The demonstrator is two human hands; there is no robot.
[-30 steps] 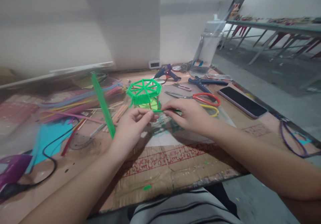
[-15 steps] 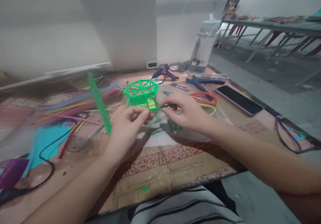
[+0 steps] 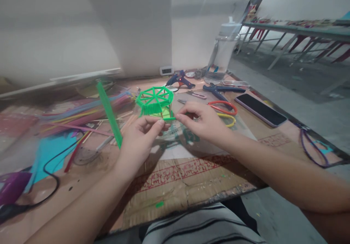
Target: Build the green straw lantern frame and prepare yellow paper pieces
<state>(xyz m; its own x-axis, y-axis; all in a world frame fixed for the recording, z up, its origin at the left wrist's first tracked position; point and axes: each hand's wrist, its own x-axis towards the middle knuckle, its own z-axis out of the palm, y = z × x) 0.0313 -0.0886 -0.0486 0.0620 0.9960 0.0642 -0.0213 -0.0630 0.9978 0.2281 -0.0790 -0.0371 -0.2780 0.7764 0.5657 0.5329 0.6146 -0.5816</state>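
Note:
My left hand (image 3: 150,129) and my right hand (image 3: 195,120) pinch a short length of green pipe cleaner (image 3: 170,119) between them, stretched level above the table. Just behind it stands a small green frame (image 3: 154,100), with an eight-sided spoked top on thin wooden posts and a yellow-green base. Part of its lower side is hidden by my fingers. A bundle of long green pipe cleaners (image 3: 109,114) slants up behind my left wrist. Scissors with red and yellow handles (image 3: 226,119) lie beyond my right hand.
At the back are a blue glue gun (image 3: 179,79), a small white digital display (image 3: 166,70) and a tall water bottle (image 3: 222,52). Blue pliers (image 3: 222,89) and a phone (image 3: 259,109) lie to the right. Coloured pipe cleaners (image 3: 90,109) and blue sheets (image 3: 54,154) cover the left.
The free green end that stuck out past my right fingertips is no longer visible. My right fingers have shifted slightly; both hands stay in nearly the same place.

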